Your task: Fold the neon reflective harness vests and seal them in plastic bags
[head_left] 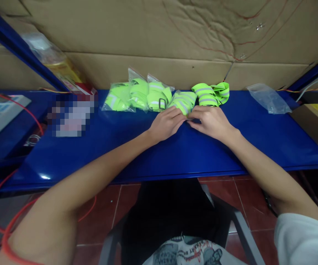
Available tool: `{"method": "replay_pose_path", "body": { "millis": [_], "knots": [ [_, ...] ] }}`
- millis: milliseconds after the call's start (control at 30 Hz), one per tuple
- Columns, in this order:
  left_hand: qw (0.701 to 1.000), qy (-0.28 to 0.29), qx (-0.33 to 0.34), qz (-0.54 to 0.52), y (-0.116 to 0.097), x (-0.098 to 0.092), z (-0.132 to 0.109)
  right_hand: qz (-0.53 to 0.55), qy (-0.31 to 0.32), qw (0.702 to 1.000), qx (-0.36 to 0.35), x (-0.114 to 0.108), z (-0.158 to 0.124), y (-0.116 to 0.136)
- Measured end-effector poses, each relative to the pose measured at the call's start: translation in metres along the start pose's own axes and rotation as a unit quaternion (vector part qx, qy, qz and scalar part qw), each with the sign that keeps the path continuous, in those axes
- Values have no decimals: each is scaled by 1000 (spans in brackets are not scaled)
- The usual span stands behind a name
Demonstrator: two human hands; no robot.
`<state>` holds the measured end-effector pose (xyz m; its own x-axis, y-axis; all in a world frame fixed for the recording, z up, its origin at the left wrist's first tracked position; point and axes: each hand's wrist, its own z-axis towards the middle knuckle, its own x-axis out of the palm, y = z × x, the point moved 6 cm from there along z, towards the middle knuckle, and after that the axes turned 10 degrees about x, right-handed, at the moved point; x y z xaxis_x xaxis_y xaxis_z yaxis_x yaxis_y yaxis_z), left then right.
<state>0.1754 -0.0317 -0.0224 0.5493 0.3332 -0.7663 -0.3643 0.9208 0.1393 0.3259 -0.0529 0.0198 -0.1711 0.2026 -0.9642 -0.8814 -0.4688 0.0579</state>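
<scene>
Left hand (166,124) and right hand (210,121) pinch one bagged reflective band (183,101) on the desk (175,156); its slick plastic could slip or tear.

Pixelated patch (72,115): contents unreadable.
Your fingertips: hidden beneath left hand (166,123) and right hand (210,121) — grip unclear.
Cardboard box (317,121): cut by right edge.

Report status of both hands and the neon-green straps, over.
Left hand and right hand pinching near edge of clear plastic bag with neon-green reflective strap. Three filled bags lined up to its left, loose neon-green straps behind right hand. Nothing blocking.
</scene>
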Motion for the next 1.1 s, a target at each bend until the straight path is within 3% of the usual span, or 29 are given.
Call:
{"method": "replay_pose_path", "body": {
  "millis": [367, 700, 900, 1100],
  "knots": [
    [1000, -23, -2, -7, 1, -5, 0, 15, 3, 1000, -2, 6, 1, -1],
    [999, 19, 39, 33, 0, -3, 0, 17, -16, 1000, 8, 11, 2, 0],
    [1000, 13, 11, 22, 4, -10, -4, 35, -27, 999, -3, 8, 2, -4],
    [999, 51, 5, 18, 10, -5, -10, 52, -60, 997, 6, 12, 2, -6]
  ]
}}
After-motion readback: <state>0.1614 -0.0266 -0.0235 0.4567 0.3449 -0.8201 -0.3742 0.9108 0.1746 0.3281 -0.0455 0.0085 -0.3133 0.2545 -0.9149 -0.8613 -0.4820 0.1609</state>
